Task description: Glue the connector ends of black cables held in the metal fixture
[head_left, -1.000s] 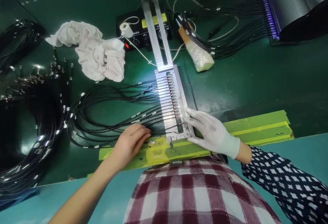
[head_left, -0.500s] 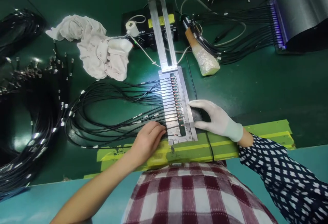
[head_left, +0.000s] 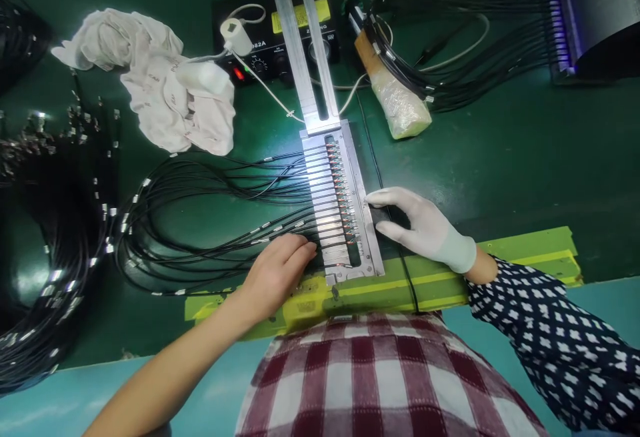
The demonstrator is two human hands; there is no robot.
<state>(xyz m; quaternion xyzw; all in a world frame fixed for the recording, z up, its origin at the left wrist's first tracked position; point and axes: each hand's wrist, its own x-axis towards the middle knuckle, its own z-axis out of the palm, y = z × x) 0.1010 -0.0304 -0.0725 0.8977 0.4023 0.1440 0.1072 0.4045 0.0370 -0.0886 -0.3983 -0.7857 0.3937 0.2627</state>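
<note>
A slotted metal fixture (head_left: 361, 223) lies near the table's front edge, with a row of black cables (head_left: 280, 170) laid across it from the left. Their stripped, coloured ends (head_left: 340, 183) sit over the fixture's slot. My bare left hand (head_left: 277, 273) is just left of the plate, its fingers curled together on one of the lower cables; the fingertips are partly hidden. My right hand (head_left: 430, 230), in a white glove, is at the fixture's right edge, forefinger and thumb spread apart and their tips against or close to the metal. A small dark piece shows between them.
A hinged slotted arm (head_left: 295, 50) stretches back from the fixture over a black control box (head_left: 255, 57). A white cloth (head_left: 175, 97) lies at the left, cable bundles (head_left: 65, 277) beyond it. A plastic-wrapped handle (head_left: 400, 103) and a metal cylinder (head_left: 610, 10) with cables stand at the right.
The view has shifted slightly. My left hand has slid a little to the left, away from the fixture's edge. The right hand keeps its place beside the fixture.
</note>
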